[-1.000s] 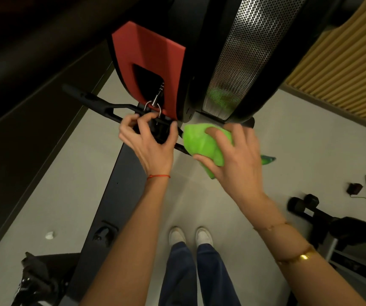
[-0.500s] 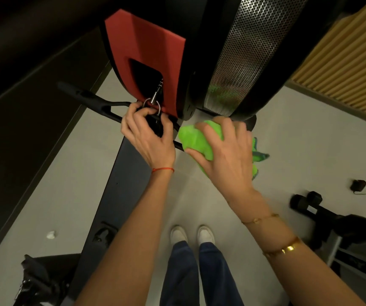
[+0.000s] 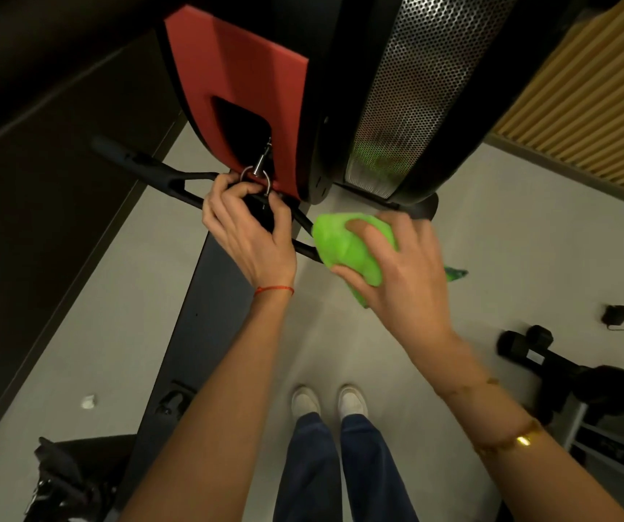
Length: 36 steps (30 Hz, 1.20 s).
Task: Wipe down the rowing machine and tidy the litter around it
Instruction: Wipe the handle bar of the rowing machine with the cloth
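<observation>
Pale, smooth floor [image 3: 529, 239] fills the background, bounded at upper right by a ribbed wooden wall panel [image 3: 585, 88]. Rowing machine [image 3: 340, 88] seen from above: a glossy black rounded housing with a curved strip of perforated metal mesh [image 3: 408, 88] and a matte red panel [image 3: 235, 77] with a dark rounded opening. A metal clip and ring [image 3: 257, 173] hang from that opening to the black bar handle [image 3: 144, 165]. Left hand [image 3: 250, 235], fingers curled and clamped on the handle's centre just below the ring; a thin red cord circles the wrist. Right hand [image 3: 397, 265], fingers closed on a crumpled bright green cloth [image 3: 344, 246], which wraps the handle's right portion, close under the housing. A flat dark rail [image 3: 205, 314] runs from the housing toward the lower left. Litter: a small crumpled white scrap [image 3: 88, 402] lies on the floor left of the rail. Black dumbbells [image 3: 525, 342] and a corded black adapter [image 3: 615, 314] rest at right. White shoes [image 3: 327, 401] stand between the arms.
</observation>
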{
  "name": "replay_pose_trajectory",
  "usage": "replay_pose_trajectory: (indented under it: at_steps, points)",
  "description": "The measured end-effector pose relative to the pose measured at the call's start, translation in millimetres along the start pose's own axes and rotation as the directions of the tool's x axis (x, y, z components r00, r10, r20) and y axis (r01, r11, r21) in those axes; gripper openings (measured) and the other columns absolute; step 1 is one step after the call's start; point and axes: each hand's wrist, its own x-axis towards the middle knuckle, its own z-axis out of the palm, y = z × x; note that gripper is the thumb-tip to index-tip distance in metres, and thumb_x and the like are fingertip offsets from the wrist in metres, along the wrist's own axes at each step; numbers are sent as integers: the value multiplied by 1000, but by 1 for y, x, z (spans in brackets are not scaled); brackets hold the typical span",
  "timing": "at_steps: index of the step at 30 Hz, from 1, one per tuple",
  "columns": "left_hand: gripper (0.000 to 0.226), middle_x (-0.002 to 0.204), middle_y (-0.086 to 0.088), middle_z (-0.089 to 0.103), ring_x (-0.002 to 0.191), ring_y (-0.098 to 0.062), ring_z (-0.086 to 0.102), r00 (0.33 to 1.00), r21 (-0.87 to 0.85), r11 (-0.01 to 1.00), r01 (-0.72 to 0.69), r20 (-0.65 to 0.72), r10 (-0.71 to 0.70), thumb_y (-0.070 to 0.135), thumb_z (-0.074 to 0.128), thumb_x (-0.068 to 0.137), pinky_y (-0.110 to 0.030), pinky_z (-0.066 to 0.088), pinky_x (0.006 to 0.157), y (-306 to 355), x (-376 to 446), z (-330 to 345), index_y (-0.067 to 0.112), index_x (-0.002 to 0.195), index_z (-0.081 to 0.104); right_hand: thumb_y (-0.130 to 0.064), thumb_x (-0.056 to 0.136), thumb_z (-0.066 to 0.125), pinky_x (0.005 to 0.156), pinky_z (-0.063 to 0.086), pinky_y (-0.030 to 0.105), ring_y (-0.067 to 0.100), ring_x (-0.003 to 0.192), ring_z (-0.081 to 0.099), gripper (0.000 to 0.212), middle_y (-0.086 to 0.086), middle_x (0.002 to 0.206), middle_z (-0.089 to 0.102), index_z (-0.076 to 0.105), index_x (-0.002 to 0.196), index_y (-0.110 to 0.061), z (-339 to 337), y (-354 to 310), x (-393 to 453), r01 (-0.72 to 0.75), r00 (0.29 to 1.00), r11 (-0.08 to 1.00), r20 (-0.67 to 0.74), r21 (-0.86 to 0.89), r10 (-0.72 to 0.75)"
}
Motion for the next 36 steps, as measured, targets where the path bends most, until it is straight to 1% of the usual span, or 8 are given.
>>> replay_pose_trajectory:
  at_steps: [5, 10, 15, 18, 21, 25, 29, 36]
  points:
    - [20, 125, -1, 54, 119, -22, 43, 1000, 6, 1000, -7, 20, 7, 25, 60, 85, -23, 33, 102, 1, -1, -1, 10, 98, 60, -55, 83, 64, 78, 47, 43, 29, 95, 47, 53, 10, 112, 54, 60, 120, -17, -15, 37, -37, -105, 994, 992, -9, 65, 106]
    - [20, 123, -2, 55, 118, -22, 45, 1000, 15, 1000, -2, 22, 1, 25, 61, 84, -20, 30, 103, 0, 1, -1, 9, 96, 58, -55, 84, 62, 80, 45, 40, 29, 95, 48, 49, 8, 116, 56, 60, 121, -23, 0, -18, 11, 48, 999, 998, -19, 32, -48]
    - [23, 124, -1, 55, 117, -23, 45, 999, 48, 999, -11, 40, 10, 29, 61, 84, -11, 25, 98, 2, 1, -4, 11, 98, 60, -52, 84, 63, 78, 47, 43, 29, 94, 47, 49, 8, 114, 54, 58, 121, -20, -6, 20, -26, -62, 998, 998, 13, 19, 61]
    - [24, 125, -1, 54, 118, -22, 44, 999, 52, 999, -11, 38, 9, 30, 59, 85, -17, 31, 99, 2, 1, -4, 11, 99, 60, -56, 82, 62, 79, 45, 42, 26, 94, 46, 53, 8, 112, 53, 59, 120, -19, -19, 35, -32, -165, 986, 981, -2, 98, 166]
    - [24, 125, -2, 55, 119, -23, 45, 999, 45, 999, -8, 44, 6, 30, 60, 85, -23, 34, 100, -1, 2, -3, 11, 99, 59, -61, 82, 61, 86, 42, 37, 27, 98, 47, 56, 7, 115, 54, 59, 122, -22, -18, 14, -2, -132, 988, 974, -57, 187, 145]
    - [23, 124, -3, 56, 118, -25, 46, 998, 55, 998, -34, 48, 31, 29, 62, 84, -28, 35, 102, -3, 3, -4, 10, 98, 59, -71, 78, 55, 83, 44, 43, 28, 97, 48, 63, 3, 115, 54, 54, 126, -29, -1, -7, 11, -57, 997, 996, 61, 65, 53]
    - [25, 125, -2, 56, 118, -23, 46, 998, 59, 998, -24, 63, 20, 31, 60, 85, -14, 28, 100, -2, 2, -4, 11, 99, 60, -59, 82, 62, 81, 45, 41, 29, 97, 46, 58, 7, 116, 53, 54, 126, -23, -5, 18, -21, -43, 999, 999, 31, 5, 43]
    - [26, 126, -3, 54, 119, -25, 45, 998, 65, 998, -12, 57, 9, 31, 58, 85, -22, 32, 101, -1, 2, -2, 10, 100, 60, -57, 77, 66, 80, 41, 41, 31, 99, 47, 57, 8, 119, 55, 55, 122, -24, -1, -7, 5, 2, 1000, 997, 23, -80, 0]
